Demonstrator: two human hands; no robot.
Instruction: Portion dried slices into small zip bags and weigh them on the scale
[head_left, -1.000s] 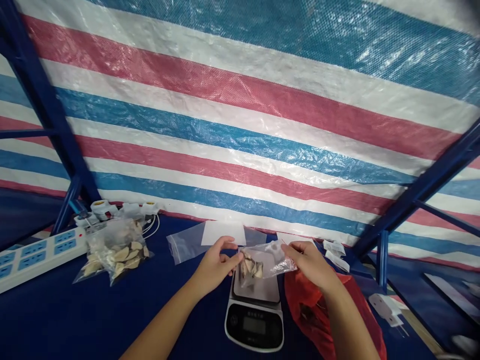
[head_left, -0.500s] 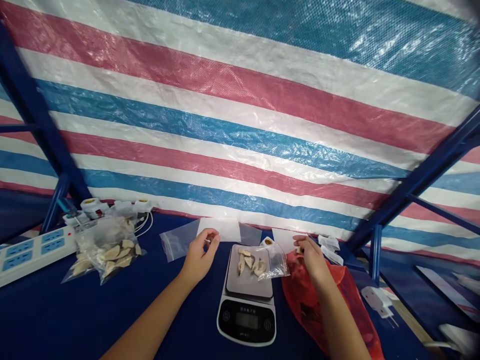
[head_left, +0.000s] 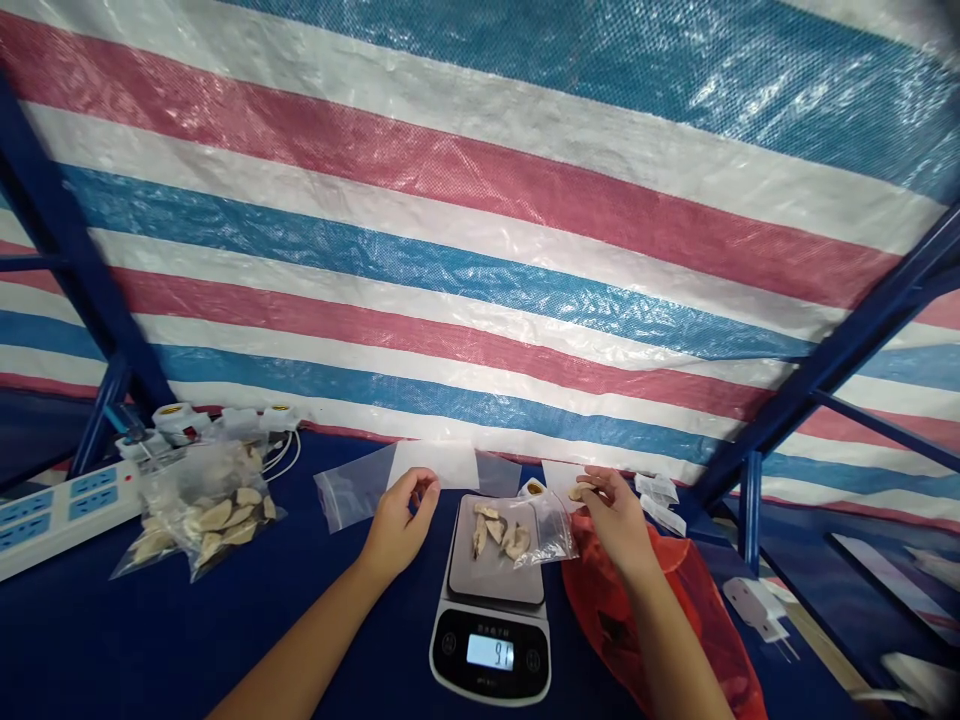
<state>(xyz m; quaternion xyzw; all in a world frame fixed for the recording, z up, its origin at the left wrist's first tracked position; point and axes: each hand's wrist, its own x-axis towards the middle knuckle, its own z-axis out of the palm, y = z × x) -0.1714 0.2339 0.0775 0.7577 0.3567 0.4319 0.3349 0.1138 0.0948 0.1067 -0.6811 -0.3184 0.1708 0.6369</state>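
My left hand [head_left: 401,520] hovers left of the scale, its fingers curled in towards the thumb, with nothing seen between them. To the right of the scale, over the red plastic bag [head_left: 690,600], my right hand [head_left: 615,515] pinches a pale dried slice [head_left: 580,490]. The kitchen scale [head_left: 491,655] stands between my hands, its lit display showing 9.1. Several dried slices [head_left: 491,530] lie on its plate, beside a small clear bag [head_left: 551,535] that overhangs the plate's right edge.
Clear bags of dried slices [head_left: 225,515] lie at left near a power strip [head_left: 67,520] and white plugs [head_left: 180,420]. Behind the scale are an empty zip bag [head_left: 352,490] and white paper [head_left: 435,465]. A white adapter [head_left: 754,605] and small packets [head_left: 660,500] sit at right.
The scale's display has lit up and shows 9.1. My right hand has shifted slightly left, and the slice in its fingers shows more plainly. My left hand stays nearly in place.
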